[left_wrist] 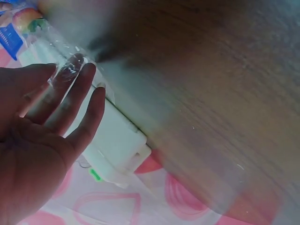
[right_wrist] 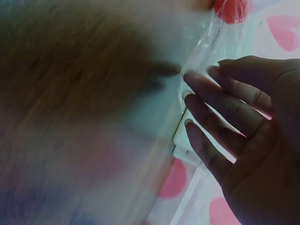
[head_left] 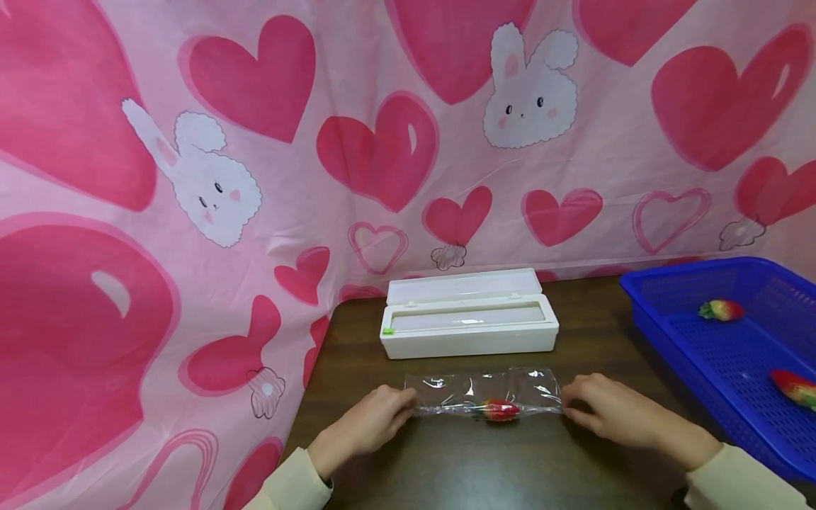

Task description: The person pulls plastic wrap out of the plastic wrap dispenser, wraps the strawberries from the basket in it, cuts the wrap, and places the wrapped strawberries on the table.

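A strawberry (head_left: 499, 409) lies along the front edge of a strip of clear plastic wrap (head_left: 446, 387) on the table, with film gathered along it on both sides. My left hand (head_left: 376, 418) pinches the left end of the wrap between thumb and fingertips, its other fingers loosely spread in the left wrist view (left_wrist: 56, 105). At the opposite end, my right hand (head_left: 612, 411) pinches the film, thumb near the index fingertip in the right wrist view. Behind the wrap stands a white cling-film dispenser box (head_left: 470, 341), its lid (head_left: 464, 286) raised.
To the right, a blue plastic basket (head_left: 669, 361) holds one strawberry (head_left: 722, 309) at its back and another (head_left: 793, 388) nearer. The dark wooden table (head_left: 357, 326) meets a pink cloth backdrop (head_left: 293, 191) printed with hearts and rabbits, behind and to the left.
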A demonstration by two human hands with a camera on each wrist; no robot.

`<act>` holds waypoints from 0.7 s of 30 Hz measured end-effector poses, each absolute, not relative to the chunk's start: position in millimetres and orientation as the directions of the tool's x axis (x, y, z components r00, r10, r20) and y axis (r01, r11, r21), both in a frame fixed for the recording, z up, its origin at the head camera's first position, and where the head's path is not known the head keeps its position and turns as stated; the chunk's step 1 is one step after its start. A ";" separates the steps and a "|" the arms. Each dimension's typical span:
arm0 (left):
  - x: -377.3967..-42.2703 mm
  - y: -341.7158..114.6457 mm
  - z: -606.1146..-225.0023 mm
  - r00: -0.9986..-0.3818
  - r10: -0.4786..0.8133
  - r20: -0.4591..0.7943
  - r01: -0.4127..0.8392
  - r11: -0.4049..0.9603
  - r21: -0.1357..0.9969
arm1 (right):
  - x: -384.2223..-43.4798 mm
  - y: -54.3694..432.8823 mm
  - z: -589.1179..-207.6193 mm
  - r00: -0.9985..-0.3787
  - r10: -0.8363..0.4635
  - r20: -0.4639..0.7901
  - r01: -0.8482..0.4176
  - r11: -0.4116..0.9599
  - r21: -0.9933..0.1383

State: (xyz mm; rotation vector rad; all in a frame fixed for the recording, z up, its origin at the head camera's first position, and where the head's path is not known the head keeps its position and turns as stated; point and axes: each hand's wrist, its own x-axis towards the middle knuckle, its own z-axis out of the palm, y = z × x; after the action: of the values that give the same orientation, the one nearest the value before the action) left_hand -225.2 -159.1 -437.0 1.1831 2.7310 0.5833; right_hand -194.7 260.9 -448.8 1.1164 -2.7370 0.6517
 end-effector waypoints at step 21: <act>-242.0 -160.4 -441.9 -0.744 0.660 0.109 0.619 0.617 0.486 | -223.6 264.5 -454.0 -0.852 -0.496 0.171 -0.464 0.562 -0.684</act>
State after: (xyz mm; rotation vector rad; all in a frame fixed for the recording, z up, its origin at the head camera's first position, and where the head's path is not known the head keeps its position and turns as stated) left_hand -242.0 -160.4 -441.9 1.0899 2.7523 0.7792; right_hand -223.6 264.5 -454.0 0.8648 -2.8123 1.2130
